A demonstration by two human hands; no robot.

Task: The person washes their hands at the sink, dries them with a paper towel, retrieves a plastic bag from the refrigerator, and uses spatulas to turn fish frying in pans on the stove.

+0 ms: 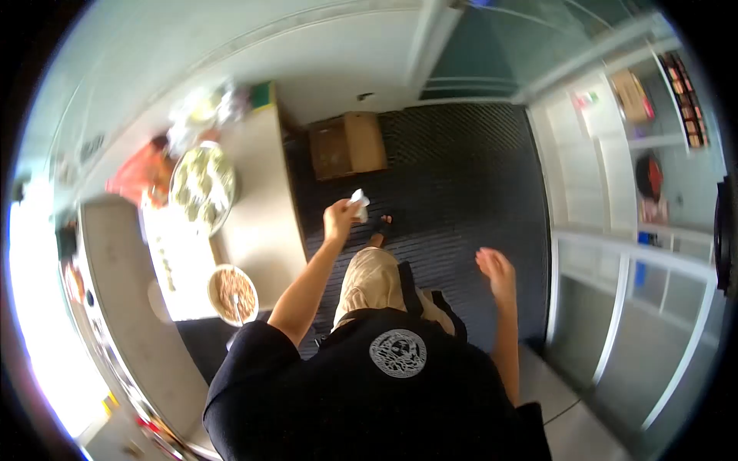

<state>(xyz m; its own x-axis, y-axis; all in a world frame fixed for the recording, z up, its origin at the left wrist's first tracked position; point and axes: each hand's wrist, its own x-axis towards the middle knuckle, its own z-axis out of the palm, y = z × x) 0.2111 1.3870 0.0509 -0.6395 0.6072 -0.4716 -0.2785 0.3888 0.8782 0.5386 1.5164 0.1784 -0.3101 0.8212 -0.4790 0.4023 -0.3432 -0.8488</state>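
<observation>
White crumpled item point(360, 201): pinched in left hand point(338, 220), above dark floor point(461, 184)
Right hand point(496, 270): loosely open, also over floor
Bowl of brown mix point(213, 286): on counter point(265, 200), left side

An open cardboard box point(365, 142) sits on the dark ribbed floor point(461, 180) near a pale wall point(330, 61), while on the right white shelving point(569, 165) holds a brown carton point(630, 96), and a reddish-orange plastic bag point(138, 173) lies far left.

There are two hands point(337, 223) point(496, 273), one white wad point(360, 201), one bowl point(212, 296), one larger dish point(233, 188) and one floor-standing cardboard box point(365, 142).
</observation>
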